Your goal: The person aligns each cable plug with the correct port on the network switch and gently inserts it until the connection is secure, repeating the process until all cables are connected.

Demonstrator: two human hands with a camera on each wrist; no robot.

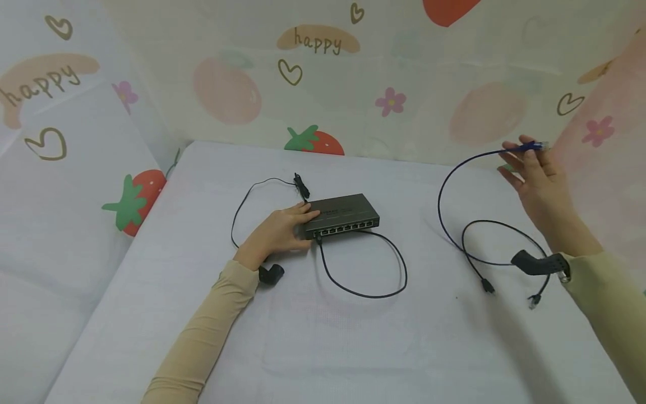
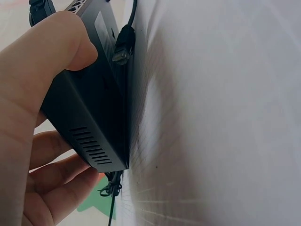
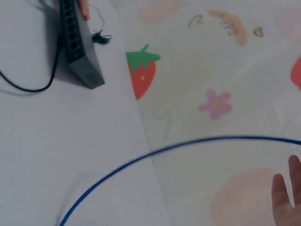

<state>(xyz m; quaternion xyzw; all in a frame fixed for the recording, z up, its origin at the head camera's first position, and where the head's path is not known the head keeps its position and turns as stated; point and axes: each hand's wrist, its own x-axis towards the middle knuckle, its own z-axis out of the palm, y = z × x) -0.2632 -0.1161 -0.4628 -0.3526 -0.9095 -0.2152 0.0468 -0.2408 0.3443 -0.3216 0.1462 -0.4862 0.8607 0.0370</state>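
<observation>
My left hand (image 1: 280, 227) grips the left end of a black network switch (image 1: 348, 210); in the left wrist view the thumb lies on one face and the fingers (image 2: 61, 179) curl around the other side. A black network cable (image 1: 370, 296) runs from the switch's leftmost port and loops back toward it. Its loose clear plug (image 2: 121, 52) shows beside the switch. At upper right, raised above the table, my right hand (image 1: 542, 182) pinches a blue network cable (image 1: 441, 191) near its clear plug. Only fingertips of that hand show in the right wrist view.
Another black network cable (image 1: 497, 222) lies at right, both plugs toward the front. A thin power cord (image 1: 234, 219) with a tied bundle (image 1: 301, 185) lies behind the switch. White cloth covers the table (image 1: 353, 348); a patterned curtain (image 1: 404, 67) stands behind.
</observation>
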